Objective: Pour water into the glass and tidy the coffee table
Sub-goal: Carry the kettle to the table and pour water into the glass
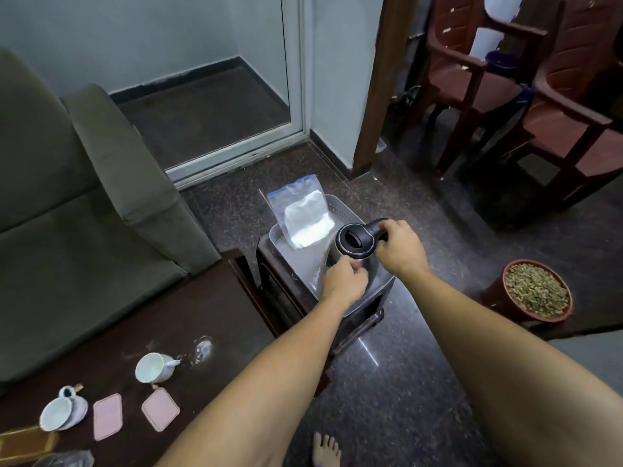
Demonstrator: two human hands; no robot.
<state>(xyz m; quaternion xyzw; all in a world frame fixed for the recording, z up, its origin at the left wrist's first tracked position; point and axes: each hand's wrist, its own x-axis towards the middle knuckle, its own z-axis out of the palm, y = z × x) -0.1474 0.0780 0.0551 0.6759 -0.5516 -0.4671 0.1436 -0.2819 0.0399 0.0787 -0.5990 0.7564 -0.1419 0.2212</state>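
Note:
A steel kettle with a black lid (355, 243) stands in a grey basket (341, 206) on a small dark stool. My right hand (400, 247) is closed around its black handle. My left hand (344, 283) is curled against the kettle's steel side near the front. A clear glass (203, 347) sits on the dark coffee table (202, 305) at lower left. Near the glass a white cup (153, 367) lies tipped on the table. Further left lie a second white cup (62, 412) and two pink coasters (107, 416) (160, 408).
A zip bag of white powder (303, 217) leans in the basket behind the kettle. A green sofa (84, 197) runs along the left. A pot of greenish grains (536, 291) stands on the floor at right, brown plastic chairs (472, 79) beyond it. My bare foot (325, 449) is below.

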